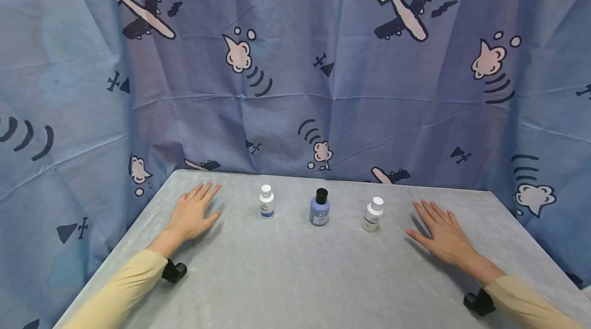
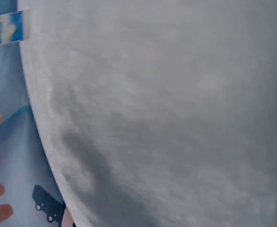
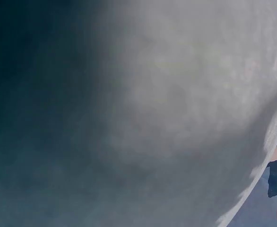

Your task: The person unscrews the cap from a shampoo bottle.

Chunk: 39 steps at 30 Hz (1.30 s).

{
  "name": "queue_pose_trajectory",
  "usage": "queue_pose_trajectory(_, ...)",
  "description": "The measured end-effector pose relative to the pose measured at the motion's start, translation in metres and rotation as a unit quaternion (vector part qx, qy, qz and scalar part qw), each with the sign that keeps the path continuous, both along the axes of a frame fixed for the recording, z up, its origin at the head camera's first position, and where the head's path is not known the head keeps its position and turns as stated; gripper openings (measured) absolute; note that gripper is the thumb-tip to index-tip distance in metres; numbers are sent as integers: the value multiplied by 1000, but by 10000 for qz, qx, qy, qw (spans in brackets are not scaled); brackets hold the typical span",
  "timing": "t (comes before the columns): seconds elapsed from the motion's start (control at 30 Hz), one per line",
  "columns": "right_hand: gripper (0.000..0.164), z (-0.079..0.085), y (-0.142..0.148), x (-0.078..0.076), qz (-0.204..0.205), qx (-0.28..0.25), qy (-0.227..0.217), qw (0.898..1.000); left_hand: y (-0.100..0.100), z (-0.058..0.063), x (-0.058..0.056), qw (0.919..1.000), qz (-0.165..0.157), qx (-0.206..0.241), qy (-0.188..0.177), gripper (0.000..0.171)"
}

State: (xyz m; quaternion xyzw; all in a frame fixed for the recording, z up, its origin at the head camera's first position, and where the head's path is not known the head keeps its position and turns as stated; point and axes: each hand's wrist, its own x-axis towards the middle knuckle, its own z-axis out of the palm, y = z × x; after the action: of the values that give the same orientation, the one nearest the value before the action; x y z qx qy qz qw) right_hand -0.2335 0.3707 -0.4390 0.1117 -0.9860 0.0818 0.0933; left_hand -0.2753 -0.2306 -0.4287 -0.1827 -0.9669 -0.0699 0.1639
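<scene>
Left hand (image 1: 193, 213), right hand (image 1: 441, 234): spread. A careless left-hand sweep toward three o'clock could topple the nearest bottle (image 1: 267, 202).

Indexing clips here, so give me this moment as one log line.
left hand: open, empty | right hand: open, empty | table: white bottle, blue bottle, second white bottle, all standing

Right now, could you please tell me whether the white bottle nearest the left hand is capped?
Capped: the head view shows a white cap on top of that white bottle.
</scene>
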Motion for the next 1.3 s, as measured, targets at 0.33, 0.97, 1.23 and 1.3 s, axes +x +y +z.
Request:
queue_pose_trajectory(0.33,57,1,-3,5,-34,-53,1240,9923,5,1,7,9987,105,491,-13,55)
queue_pose_trajectory(0.97,42,9,-53,12,321,-853,2623,9607,21,12,19,9851,412,1643,312,36)
queue_pose_trajectory(1.23,45,11,-66,11,425,-1030,3036,9463,28,9,23,9759,409,2073,538,32)
queue_pose_trajectory(1.3,45,11,-69,10,470,-1102,3151,9415,29,8,23,9728,392,2199,620,31)
